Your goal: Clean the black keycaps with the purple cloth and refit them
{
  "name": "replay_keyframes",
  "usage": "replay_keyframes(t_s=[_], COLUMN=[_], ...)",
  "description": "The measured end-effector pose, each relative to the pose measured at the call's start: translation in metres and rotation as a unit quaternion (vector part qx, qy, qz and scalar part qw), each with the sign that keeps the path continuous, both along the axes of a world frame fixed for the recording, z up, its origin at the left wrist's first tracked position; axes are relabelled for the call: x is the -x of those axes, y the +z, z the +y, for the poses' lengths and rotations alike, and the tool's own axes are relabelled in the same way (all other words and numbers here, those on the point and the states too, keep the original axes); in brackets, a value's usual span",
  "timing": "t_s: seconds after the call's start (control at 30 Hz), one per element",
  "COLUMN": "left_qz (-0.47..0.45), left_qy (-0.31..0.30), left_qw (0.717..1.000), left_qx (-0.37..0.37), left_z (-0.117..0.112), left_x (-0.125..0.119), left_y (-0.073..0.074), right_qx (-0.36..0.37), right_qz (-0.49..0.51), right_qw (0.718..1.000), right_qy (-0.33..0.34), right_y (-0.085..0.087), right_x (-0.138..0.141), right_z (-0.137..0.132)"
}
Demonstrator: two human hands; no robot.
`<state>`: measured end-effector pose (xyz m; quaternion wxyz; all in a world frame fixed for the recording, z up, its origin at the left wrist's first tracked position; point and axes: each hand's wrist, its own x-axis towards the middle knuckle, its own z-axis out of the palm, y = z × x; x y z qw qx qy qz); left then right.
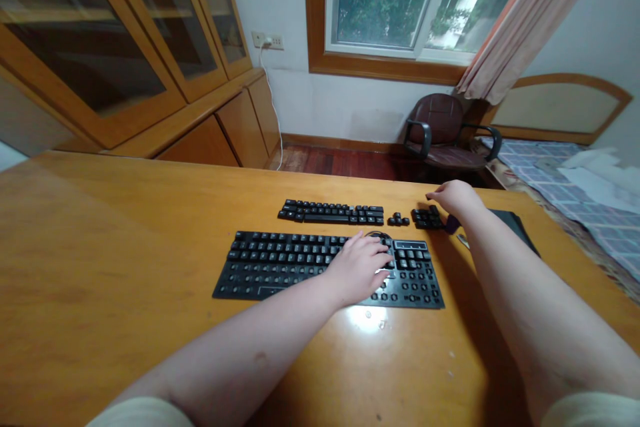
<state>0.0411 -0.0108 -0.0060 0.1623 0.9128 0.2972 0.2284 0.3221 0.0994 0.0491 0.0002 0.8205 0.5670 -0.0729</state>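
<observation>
A black keyboard (280,273) lies on the wooden desk, its upper rows still fitted with keycaps and many lower positions bare. My left hand (357,267) rests on its right-middle part, fingers spread. Loose black keycaps (330,213) are laid out in rows behind the keyboard, beside a small cluster of keycaps (398,219) and a number-pad group of keycaps (425,217). Above that last group, my right hand (453,199) is closed in a pinch, with a small dark keycap (429,196) at the fingertips.
Below my right wrist are a purple object (452,223) and a small metallic piece (463,240). A flat black item (517,230) lies at the desk's right. Beyond the desk (125,233) stand a glass-door cabinet (165,80), an armchair (443,130) and a bed (575,180).
</observation>
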Motion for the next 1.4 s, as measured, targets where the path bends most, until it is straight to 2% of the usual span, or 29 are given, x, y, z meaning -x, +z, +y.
replay_keyframes(t_s=[0.1, 0.17, 0.27, 0.4, 0.53, 0.63, 0.7, 0.87, 0.97, 1.03, 1.13, 1.17, 1.23, 1.33, 1.4], left_qz=[-0.010, -0.031, -0.078, -0.148, -0.181, -0.204, -0.227, -0.265, -0.277, -0.284, -0.287, -0.287, -0.282, -0.270, -0.267], left_qy=[0.000, 0.005, 0.025, 0.035, 0.006, 0.016, 0.033, 0.052, 0.038, 0.038, 0.050, 0.052, 0.053, 0.057, 0.061], left_qw=[1.000, 1.000, 0.997, 0.988, 0.983, 0.979, 0.973, 0.963, 0.960, 0.958, 0.956, 0.955, 0.956, 0.957, 0.957], left_qx=[0.001, 0.004, 0.012, 0.002, -0.021, -0.018, -0.005, 0.023, 0.022, 0.025, 0.042, 0.048, 0.061, 0.087, 0.100], left_z=[0.001, 0.001, 0.001, 0.000, -0.001, 0.000, 0.000, 0.002, 0.002, 0.003, 0.005, 0.005, 0.005, 0.004, 0.004], left_x=[0.000, 0.000, 0.000, 0.002, 0.002, 0.001, 0.000, -0.001, -0.001, -0.001, -0.002, -0.002, -0.002, -0.001, -0.001], left_y=[0.001, 0.002, 0.003, 0.004, 0.003, 0.002, 0.002, 0.003, 0.003, 0.004, 0.003, 0.003, 0.002, 0.002, 0.002], right_qx=[-0.032, -0.060, -0.018, -0.051, -0.092, -0.129, -0.176, -0.343, -0.378, -0.372, -0.369, -0.376, -0.393, -0.395, -0.386], right_qz=[0.083, 0.143, 0.229, 0.254, 0.340, 0.407, 0.457, 0.554, 0.575, 0.559, 0.477, 0.460, 0.470, 0.533, 0.538], right_qw=[0.995, 0.988, 0.973, 0.959, 0.932, 0.902, 0.870, 0.753, 0.720, 0.732, 0.783, 0.791, 0.782, 0.746, 0.747], right_qy=[-0.041, -0.028, 0.016, 0.114, 0.084, 0.066, 0.057, 0.091, 0.091, 0.114, 0.152, 0.149, 0.115, 0.061, 0.059], right_y=[0.025, 0.039, 0.045, 0.027, -0.001, -0.018, -0.028, -0.046, -0.051, -0.051, -0.053, -0.054, -0.058, -0.064, -0.065], right_x=[0.019, 0.037, 0.070, 0.105, 0.118, 0.115, 0.111, 0.107, 0.112, 0.115, 0.115, 0.114, 0.115, 0.117, 0.119], right_z=[-0.030, -0.058, -0.102, -0.139, -0.150, -0.150, -0.150, -0.148, -0.148, -0.149, -0.149, -0.149, -0.148, -0.148, -0.149])
